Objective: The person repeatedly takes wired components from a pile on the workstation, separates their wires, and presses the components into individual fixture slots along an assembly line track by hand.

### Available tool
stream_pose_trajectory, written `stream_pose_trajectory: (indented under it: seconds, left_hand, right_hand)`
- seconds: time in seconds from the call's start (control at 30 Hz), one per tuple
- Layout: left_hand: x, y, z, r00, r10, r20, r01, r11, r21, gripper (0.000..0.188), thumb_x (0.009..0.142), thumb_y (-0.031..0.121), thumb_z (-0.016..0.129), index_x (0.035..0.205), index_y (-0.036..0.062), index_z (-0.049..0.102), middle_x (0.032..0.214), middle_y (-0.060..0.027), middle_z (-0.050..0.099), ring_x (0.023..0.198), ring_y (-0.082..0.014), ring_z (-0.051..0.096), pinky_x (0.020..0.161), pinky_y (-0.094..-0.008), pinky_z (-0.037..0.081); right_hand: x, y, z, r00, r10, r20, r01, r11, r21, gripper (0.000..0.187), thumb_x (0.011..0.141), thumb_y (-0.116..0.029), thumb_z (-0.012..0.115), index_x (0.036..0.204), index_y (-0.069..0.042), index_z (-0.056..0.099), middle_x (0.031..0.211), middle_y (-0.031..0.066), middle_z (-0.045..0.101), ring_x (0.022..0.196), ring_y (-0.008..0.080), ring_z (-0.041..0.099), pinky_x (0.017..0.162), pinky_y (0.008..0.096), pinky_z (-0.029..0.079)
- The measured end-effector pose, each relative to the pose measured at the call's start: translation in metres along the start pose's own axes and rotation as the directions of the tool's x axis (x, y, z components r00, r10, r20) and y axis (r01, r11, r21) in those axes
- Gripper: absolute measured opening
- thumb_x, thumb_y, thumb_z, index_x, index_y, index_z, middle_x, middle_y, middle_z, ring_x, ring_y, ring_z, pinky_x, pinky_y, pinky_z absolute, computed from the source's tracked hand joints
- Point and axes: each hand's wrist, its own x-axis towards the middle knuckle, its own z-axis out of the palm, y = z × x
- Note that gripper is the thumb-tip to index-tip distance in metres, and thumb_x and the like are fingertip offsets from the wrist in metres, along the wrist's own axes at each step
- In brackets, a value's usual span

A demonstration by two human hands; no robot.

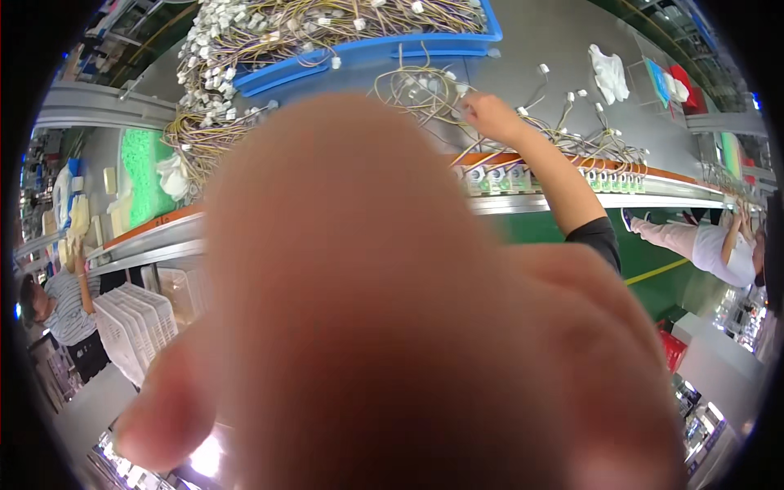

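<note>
Very close to the camera and blurred, my left hand (351, 269) covers the middle and lower part of the head view. One finger stretches upward, the thumb stands apart at the left, and nothing shows in its grasp. Farther off, my right hand (492, 118) reaches over the grey worktable (531, 33) from a black sleeve. Its curled fingers close on a thin wire cable (425, 91) with white connectors, part of a loose coil; the exact fingertip contact is small. Below that hand, a row of small clear-and-green sockets (510, 177) lines the table's front edge, with cables lying behind it.
A blue tray (445, 44) heaped with connector cables stands at the back, its pile spilling left. Green foam (145, 171) lies at left; a white cloth (608, 75) lies at right. White crates (135, 327) stand below left. One person (69, 310) is at left, another (719, 249) at right.
</note>
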Motion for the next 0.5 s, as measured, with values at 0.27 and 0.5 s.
stream_pose_trajectory:
  seconds: [0.27, 0.5]
  left_hand:
    - [0.014, -0.021, 0.015, 0.999, 0.003, 0.051, 0.001, 0.997, -0.078, 0.020, 0.082, 0.017, 0.047, 0.088, -0.0008, 0.055, 0.080, -0.0086, 0.055, 0.075, -0.0165, 0.053, 0.069, -0.0284, 0.041]
    - [0.001, 0.002, -0.029, 0.888, -0.068, -0.455, 0.349, 0.743, 0.571, 0.017, 0.082, 0.013, 0.049, 0.094, 0.0032, 0.055, 0.093, -0.0062, 0.056, 0.088, -0.0160, 0.051, 0.078, -0.0274, 0.041]
  right_hand:
    - [-0.004, 0.005, 0.000, 0.994, -0.099, -0.045, 0.101, 0.994, 0.047, 0.013, 0.074, -0.010, 0.051, 0.082, -0.001, 0.055, 0.077, 0.0185, 0.057, 0.073, 0.0341, 0.055, 0.065, 0.0405, 0.044]
    - [-0.006, -0.024, -0.004, 0.944, -0.175, -0.279, 0.274, 0.889, 0.367, 0.016, 0.075, -0.012, 0.051, 0.086, -0.003, 0.056, 0.084, 0.0171, 0.058, 0.080, 0.0343, 0.055, 0.071, 0.0388, 0.044]
